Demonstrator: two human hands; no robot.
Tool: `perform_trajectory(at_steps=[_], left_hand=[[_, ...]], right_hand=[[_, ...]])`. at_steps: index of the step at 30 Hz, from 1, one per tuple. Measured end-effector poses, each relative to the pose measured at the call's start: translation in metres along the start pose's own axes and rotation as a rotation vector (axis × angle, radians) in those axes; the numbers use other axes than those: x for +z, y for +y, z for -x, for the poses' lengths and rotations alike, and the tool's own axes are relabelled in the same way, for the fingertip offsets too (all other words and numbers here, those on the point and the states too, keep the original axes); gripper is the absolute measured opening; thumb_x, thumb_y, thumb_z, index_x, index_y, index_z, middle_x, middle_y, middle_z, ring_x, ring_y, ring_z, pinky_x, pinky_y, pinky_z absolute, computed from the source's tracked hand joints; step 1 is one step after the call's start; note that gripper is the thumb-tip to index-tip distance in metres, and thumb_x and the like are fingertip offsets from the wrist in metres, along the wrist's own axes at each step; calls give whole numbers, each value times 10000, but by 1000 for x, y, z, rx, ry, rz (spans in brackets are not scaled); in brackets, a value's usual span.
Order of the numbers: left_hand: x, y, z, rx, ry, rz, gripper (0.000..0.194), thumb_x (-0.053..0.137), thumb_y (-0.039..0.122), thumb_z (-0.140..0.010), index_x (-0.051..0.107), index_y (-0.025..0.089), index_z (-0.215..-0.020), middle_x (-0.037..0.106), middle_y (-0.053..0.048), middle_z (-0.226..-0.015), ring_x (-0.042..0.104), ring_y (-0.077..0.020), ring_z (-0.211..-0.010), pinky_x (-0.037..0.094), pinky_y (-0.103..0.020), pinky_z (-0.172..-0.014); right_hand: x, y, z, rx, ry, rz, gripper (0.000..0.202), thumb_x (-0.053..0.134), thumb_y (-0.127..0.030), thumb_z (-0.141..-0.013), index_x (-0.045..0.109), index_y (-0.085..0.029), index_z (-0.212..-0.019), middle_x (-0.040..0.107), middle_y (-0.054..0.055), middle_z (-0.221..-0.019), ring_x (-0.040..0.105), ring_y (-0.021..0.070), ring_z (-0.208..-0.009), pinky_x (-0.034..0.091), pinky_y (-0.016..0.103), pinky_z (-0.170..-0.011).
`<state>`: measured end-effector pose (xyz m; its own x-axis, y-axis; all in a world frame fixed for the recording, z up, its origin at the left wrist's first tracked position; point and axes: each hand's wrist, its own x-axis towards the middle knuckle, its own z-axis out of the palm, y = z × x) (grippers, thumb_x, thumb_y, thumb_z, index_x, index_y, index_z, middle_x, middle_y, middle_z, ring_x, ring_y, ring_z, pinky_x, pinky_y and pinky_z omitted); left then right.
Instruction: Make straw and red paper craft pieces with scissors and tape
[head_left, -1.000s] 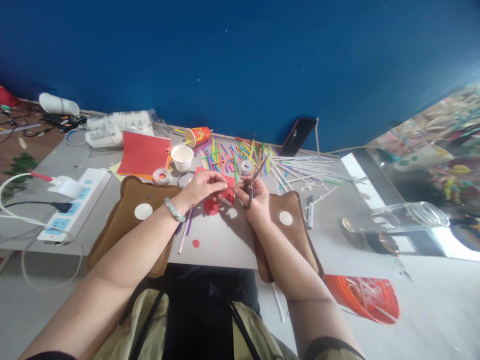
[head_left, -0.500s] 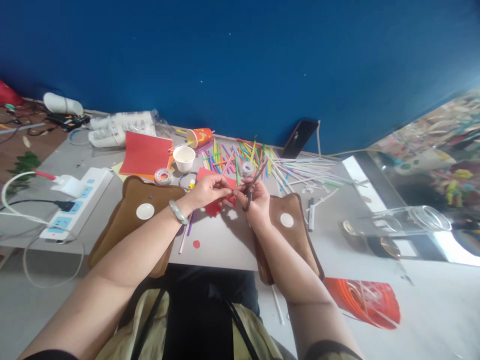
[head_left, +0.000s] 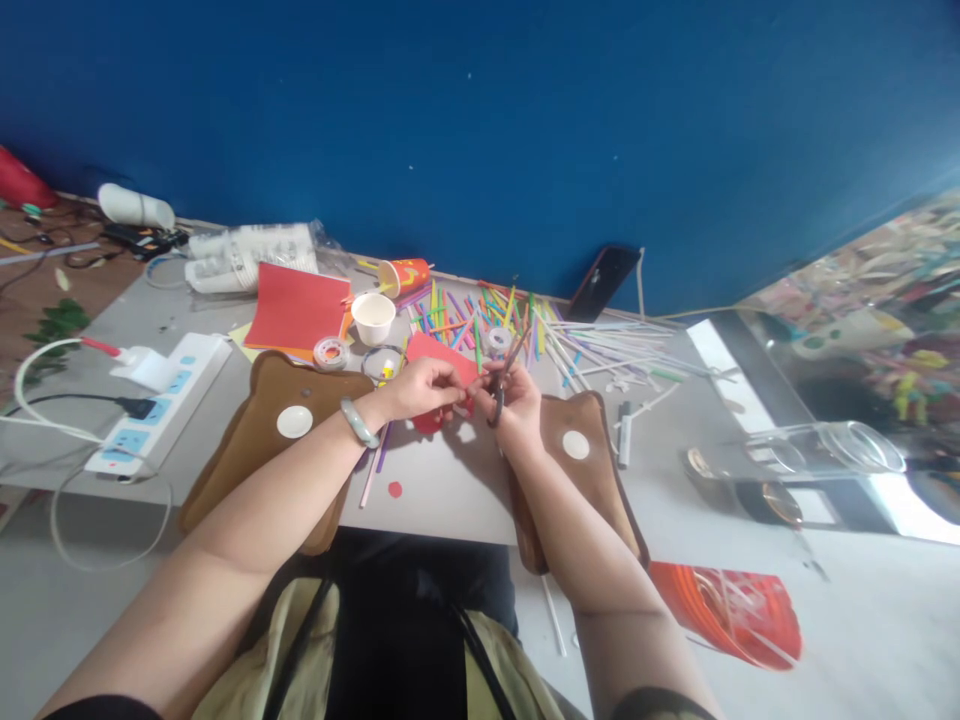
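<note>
My right hand (head_left: 517, 405) is closed round a pair of dark-handled scissors (head_left: 496, 396), whose blades point up and away. My left hand (head_left: 424, 388) is closed in a pinch just to the left, its fingertips close to those of my right hand. A small piece of red paper (head_left: 469, 404) shows at the left fingertips, partly hidden by the fingers. Beneath and behind the hands lies a larger sheet of red paper (head_left: 433, 350). A small red paper disc (head_left: 395, 489) lies on the table nearer to me.
Brown cushions (head_left: 262, 480) lie under both forearms. Behind the hands are a white paper cup (head_left: 373, 318), a tape roll (head_left: 331, 353) and many coloured paper sticks (head_left: 450, 310). A power strip (head_left: 157, 405) stands left; a clear jar (head_left: 825, 447) lies right.
The left fingertips have drawn slightly apart from the right hand. The scissors remain in my right hand, and the whole view has shifted a little.
</note>
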<state>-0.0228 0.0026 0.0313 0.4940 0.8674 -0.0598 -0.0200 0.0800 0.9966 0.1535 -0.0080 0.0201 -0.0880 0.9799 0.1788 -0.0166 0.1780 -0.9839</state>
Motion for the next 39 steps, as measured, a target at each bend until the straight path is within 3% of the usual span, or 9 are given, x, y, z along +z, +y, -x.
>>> perform_trajectory(at_steps=[8,13,18,23,29,31,34,36,39], left_hand=[[-3,12,4,-36,160,126,143,673,274,-787,655,145,-729,640,-6,-568,589,-98,-479,473,-203,-476],[-6,14,1,-2,270,236,137,657,268,-782,669,137,-745,658,-18,-636,580,-90,-511,454,-199,-472],[-7,14,0,24,337,270,145,674,267,-759,647,125,-749,679,-37,-680,581,-84,-511,441,-194,-467],[-8,6,-3,139,374,180,141,673,275,-768,614,148,-752,601,14,-541,534,-84,-470,433,-202,-485],[-6,3,3,384,624,-171,134,646,313,-796,600,189,-772,622,4,-673,566,-111,-601,458,-233,-596],[0,12,13,473,592,-324,119,653,315,-793,616,203,-781,657,-27,-768,594,-137,-698,481,-265,-692],[10,31,26,546,430,-400,105,666,310,-783,629,212,-782,677,-52,-812,617,-164,-773,484,-297,-776],[14,42,28,559,454,-291,130,653,332,-801,610,209,-799,668,-42,-791,615,-148,-731,486,-286,-737],[6,54,19,512,618,93,186,584,383,-859,522,210,-830,626,4,-707,538,-90,-533,436,-237,-536]], right_hand=[[1,-4,-1,20,90,55,397,804,-383,-683,567,-226,-960,620,-44,-703,575,113,-584,472,249,-564],[0,2,-4,58,13,62,440,794,-468,-692,567,-226,-979,581,-57,-679,541,107,-539,465,252,-536],[2,7,-4,55,-3,112,524,822,-414,-658,544,-208,-1051,608,-42,-730,584,121,-627,480,255,-588],[-3,15,-8,33,21,287,586,817,-369,-638,488,-209,-1095,616,-53,-710,574,127,-618,458,270,-622],[-17,14,-21,83,-91,426,596,771,-399,-623,441,-213,-1084,606,-61,-678,603,163,-632,460,286,-629],[-18,6,-22,89,-75,496,533,744,-402,-631,440,-221,-1030,609,-57,-659,602,170,-607,451,281,-602],[-19,-10,-22,25,13,675,439,699,-370,-649,443,-229,-976,647,-26,-719,625,182,-650,460,291,-638],[-21,-23,-19,-1,22,810,408,676,-343,-659,455,-229,-982,670,-7,-777,634,188,-677,461,296,-661],[-24,-39,-10,22,-74,1015,354,654,-293,-677,494,-227,-986,682,4,-804,640,201,-718,444,289,-672]])
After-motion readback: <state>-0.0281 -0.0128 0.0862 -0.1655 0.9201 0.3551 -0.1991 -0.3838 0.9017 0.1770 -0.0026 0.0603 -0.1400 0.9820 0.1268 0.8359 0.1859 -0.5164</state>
